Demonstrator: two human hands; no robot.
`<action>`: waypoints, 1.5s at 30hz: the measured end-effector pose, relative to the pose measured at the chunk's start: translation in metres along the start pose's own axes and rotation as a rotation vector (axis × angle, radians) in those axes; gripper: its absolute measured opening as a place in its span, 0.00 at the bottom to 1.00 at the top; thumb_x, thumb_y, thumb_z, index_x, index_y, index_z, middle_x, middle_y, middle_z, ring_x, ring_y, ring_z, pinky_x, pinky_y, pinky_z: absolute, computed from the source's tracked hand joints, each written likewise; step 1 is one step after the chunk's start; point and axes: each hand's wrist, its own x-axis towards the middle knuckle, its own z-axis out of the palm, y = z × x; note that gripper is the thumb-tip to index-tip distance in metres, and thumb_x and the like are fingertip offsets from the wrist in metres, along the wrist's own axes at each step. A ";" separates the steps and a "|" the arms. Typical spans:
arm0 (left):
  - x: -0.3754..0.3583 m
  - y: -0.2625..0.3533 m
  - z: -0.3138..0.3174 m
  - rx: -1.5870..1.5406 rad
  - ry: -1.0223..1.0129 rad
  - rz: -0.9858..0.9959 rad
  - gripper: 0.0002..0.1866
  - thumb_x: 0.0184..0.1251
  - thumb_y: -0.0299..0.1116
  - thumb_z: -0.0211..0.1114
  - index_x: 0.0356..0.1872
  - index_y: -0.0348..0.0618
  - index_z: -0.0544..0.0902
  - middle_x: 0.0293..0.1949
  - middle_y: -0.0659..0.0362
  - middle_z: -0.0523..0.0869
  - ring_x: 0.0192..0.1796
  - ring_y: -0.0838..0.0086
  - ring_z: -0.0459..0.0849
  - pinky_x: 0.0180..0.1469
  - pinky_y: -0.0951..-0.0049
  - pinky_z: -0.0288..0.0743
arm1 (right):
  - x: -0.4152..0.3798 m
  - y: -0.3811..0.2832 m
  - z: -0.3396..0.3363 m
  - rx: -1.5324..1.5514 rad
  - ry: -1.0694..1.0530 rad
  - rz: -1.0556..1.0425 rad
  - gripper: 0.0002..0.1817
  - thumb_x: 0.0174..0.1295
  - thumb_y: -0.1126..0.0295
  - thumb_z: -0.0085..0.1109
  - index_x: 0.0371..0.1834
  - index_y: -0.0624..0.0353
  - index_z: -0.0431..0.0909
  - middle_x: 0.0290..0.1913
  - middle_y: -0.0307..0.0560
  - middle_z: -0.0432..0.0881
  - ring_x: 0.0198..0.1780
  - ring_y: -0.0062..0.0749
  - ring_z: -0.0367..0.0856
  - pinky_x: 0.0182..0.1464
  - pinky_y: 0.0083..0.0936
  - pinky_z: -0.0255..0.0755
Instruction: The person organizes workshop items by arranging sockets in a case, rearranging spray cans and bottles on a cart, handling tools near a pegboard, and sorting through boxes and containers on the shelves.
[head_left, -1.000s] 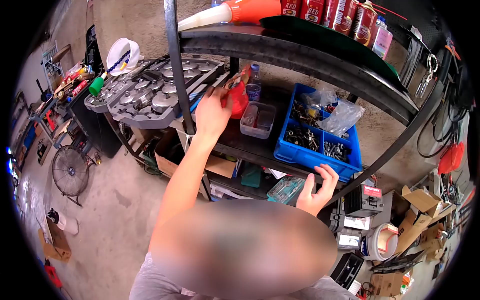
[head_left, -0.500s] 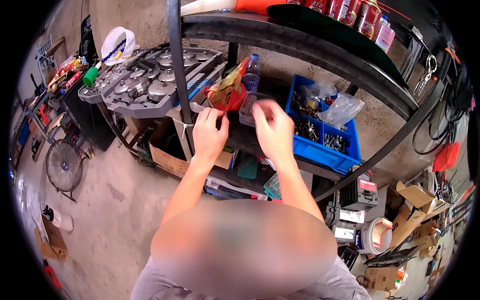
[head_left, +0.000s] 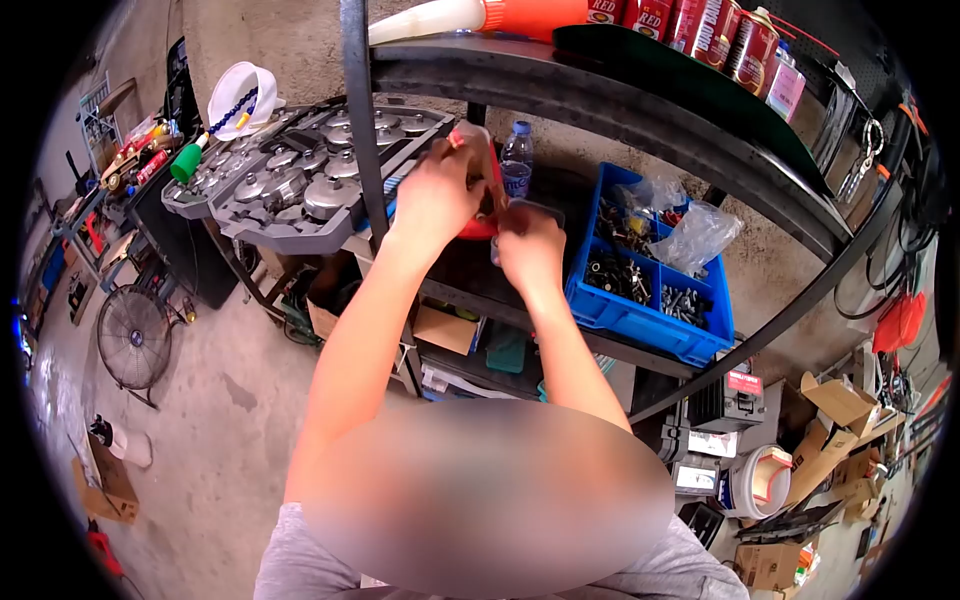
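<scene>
My left hand [head_left: 438,195] is closed at the upper edge of a red bag [head_left: 483,222] on the metal shelf, with its fingers curled round the bag's top. My right hand [head_left: 532,250] is closed on the bag's right side, lower down, in front of a small clear plastic box [head_left: 545,212]. Behind the hands a water bottle [head_left: 517,158] stands upright. To the right sits a blue divided bin [head_left: 650,318] with bolts, small metal parts and clear plastic bags. The bag's opening is partly hidden by my left hand.
A dark metal shelf beam [head_left: 600,110] crosses above the hands, and an upright post [head_left: 362,120] stands left of them. A grey tray of metal parts [head_left: 290,235] lies to the left. Red cans [head_left: 752,48] stand on the upper shelf.
My left hand has moved up to the bag's top, and the bag now stands more upright. My right hand has come down and left from the clear box onto the bag.
</scene>
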 end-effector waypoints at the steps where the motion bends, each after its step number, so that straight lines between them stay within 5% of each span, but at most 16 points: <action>1: 0.005 0.000 -0.004 0.095 -0.026 -0.042 0.22 0.65 0.31 0.77 0.59 0.42 0.85 0.56 0.43 0.87 0.51 0.41 0.91 0.54 0.48 0.87 | -0.003 0.004 0.002 -0.044 0.040 -0.071 0.12 0.71 0.68 0.65 0.42 0.67 0.91 0.39 0.67 0.92 0.45 0.63 0.94 0.50 0.46 0.86; 3: 0.005 0.005 -0.018 0.219 -0.099 -0.182 0.22 0.62 0.26 0.74 0.59 0.41 0.86 0.55 0.42 0.88 0.51 0.38 0.91 0.57 0.46 0.87 | -0.013 0.006 0.003 0.007 0.067 -0.041 0.12 0.71 0.69 0.64 0.42 0.68 0.90 0.39 0.67 0.92 0.45 0.62 0.94 0.50 0.44 0.85; 5: -0.006 0.004 -0.031 0.223 -0.139 -0.252 0.21 0.62 0.24 0.71 0.58 0.40 0.86 0.52 0.40 0.90 0.51 0.38 0.90 0.58 0.45 0.86 | -0.020 0.010 0.005 0.039 0.096 -0.075 0.13 0.73 0.69 0.65 0.47 0.70 0.91 0.32 0.58 0.93 0.30 0.37 0.94 0.33 0.33 0.87; 15: -0.048 0.005 -0.040 0.056 0.060 -0.280 0.20 0.76 0.25 0.64 0.66 0.31 0.83 0.53 0.36 0.90 0.54 0.41 0.90 0.59 0.49 0.84 | -0.030 -0.028 -0.007 0.052 0.038 -0.106 0.15 0.75 0.65 0.67 0.45 0.71 0.90 0.30 0.56 0.92 0.28 0.32 0.90 0.36 0.33 0.82; 17: -0.054 0.010 -0.040 -0.079 0.105 -0.349 0.22 0.79 0.26 0.64 0.70 0.30 0.81 0.55 0.38 0.90 0.52 0.47 0.93 0.55 0.54 0.86 | -0.046 -0.035 -0.011 -0.019 -0.044 -0.145 0.15 0.76 0.64 0.68 0.43 0.70 0.90 0.28 0.54 0.91 0.29 0.29 0.90 0.38 0.31 0.81; 18: -0.063 0.009 -0.037 -0.116 0.075 -0.401 0.25 0.81 0.28 0.65 0.75 0.30 0.77 0.59 0.40 0.89 0.49 0.55 0.93 0.51 0.59 0.87 | -0.054 -0.035 -0.010 0.054 -0.093 -0.058 0.14 0.73 0.66 0.68 0.42 0.70 0.90 0.30 0.60 0.91 0.29 0.39 0.90 0.39 0.35 0.80; 22: -0.110 0.046 -0.037 -0.619 0.239 -0.688 0.31 0.87 0.36 0.65 0.84 0.38 0.67 0.73 0.46 0.82 0.68 0.64 0.85 0.71 0.63 0.79 | -0.064 -0.023 0.000 0.185 -0.077 0.003 0.13 0.74 0.67 0.71 0.42 0.70 0.90 0.29 0.54 0.92 0.28 0.24 0.86 0.37 0.29 0.79; 25: -0.139 0.051 -0.010 -1.234 0.180 -0.752 0.38 0.80 0.19 0.61 0.88 0.35 0.58 0.82 0.44 0.69 0.81 0.61 0.73 0.83 0.61 0.66 | -0.062 -0.034 0.006 0.373 -0.097 0.064 0.11 0.74 0.70 0.70 0.42 0.70 0.90 0.30 0.53 0.92 0.28 0.23 0.86 0.34 0.27 0.78; 26: -0.141 0.053 0.004 -1.193 0.119 -0.662 0.43 0.76 0.18 0.61 0.89 0.35 0.53 0.83 0.44 0.68 0.85 0.61 0.68 0.84 0.60 0.64 | -0.061 -0.037 0.011 0.344 -0.074 -0.011 0.11 0.74 0.70 0.70 0.42 0.70 0.90 0.30 0.54 0.92 0.29 0.23 0.87 0.34 0.28 0.79; 27: -0.138 0.053 0.014 -0.880 0.119 -0.449 0.40 0.82 0.31 0.63 0.90 0.38 0.56 0.78 0.44 0.75 0.81 0.60 0.74 0.80 0.63 0.70 | -0.062 -0.043 0.014 0.310 -0.051 -0.084 0.11 0.74 0.70 0.70 0.41 0.70 0.90 0.30 0.54 0.92 0.30 0.23 0.88 0.35 0.29 0.80; 30: -0.109 0.039 0.004 -0.631 -0.173 -0.460 0.43 0.79 0.31 0.68 0.88 0.34 0.57 0.74 0.40 0.79 0.79 0.59 0.78 0.79 0.62 0.72 | -0.064 -0.062 0.023 0.214 -0.038 -0.136 0.11 0.72 0.68 0.70 0.44 0.68 0.91 0.30 0.60 0.90 0.31 0.40 0.92 0.39 0.35 0.82; 32: -0.108 0.015 0.021 -0.449 -0.035 -0.353 0.50 0.72 0.32 0.76 0.87 0.30 0.55 0.73 0.36 0.80 0.72 0.49 0.84 0.72 0.58 0.79 | -0.062 -0.068 0.017 0.180 -0.029 -0.237 0.12 0.73 0.67 0.70 0.43 0.68 0.91 0.35 0.61 0.91 0.35 0.50 0.93 0.42 0.38 0.84; 35: -0.099 0.045 0.003 -0.445 0.124 -0.505 0.49 0.73 0.32 0.77 0.86 0.30 0.57 0.67 0.34 0.85 0.70 0.49 0.87 0.71 0.55 0.80 | -0.062 -0.062 -0.004 0.230 0.130 -0.245 0.11 0.73 0.68 0.68 0.43 0.68 0.91 0.40 0.61 0.92 0.40 0.57 0.93 0.46 0.42 0.86; 39: -0.116 0.046 0.024 -0.113 0.167 -0.429 0.50 0.74 0.36 0.77 0.87 0.31 0.55 0.67 0.34 0.87 0.68 0.45 0.89 0.68 0.52 0.82 | -0.049 -0.013 -0.001 -0.178 0.056 -0.188 0.20 0.70 0.65 0.65 0.59 0.68 0.87 0.43 0.72 0.91 0.48 0.71 0.91 0.54 0.56 0.86; 44: -0.087 0.023 0.015 -0.436 -0.095 -0.343 0.26 0.88 0.35 0.54 0.80 0.39 0.64 0.61 0.37 0.89 0.62 0.48 0.91 0.66 0.55 0.82 | -0.041 -0.014 0.022 -0.320 -0.053 -0.129 0.20 0.75 0.61 0.55 0.58 0.63 0.87 0.40 0.72 0.91 0.44 0.72 0.91 0.52 0.61 0.85; 45: -0.078 0.013 0.011 -0.393 -0.223 -0.469 0.29 0.84 0.32 0.60 0.79 0.38 0.64 0.61 0.37 0.89 0.63 0.48 0.91 0.66 0.54 0.82 | -0.038 -0.013 0.022 -0.270 -0.058 -0.123 0.18 0.74 0.61 0.58 0.56 0.63 0.87 0.42 0.73 0.89 0.47 0.72 0.90 0.53 0.60 0.84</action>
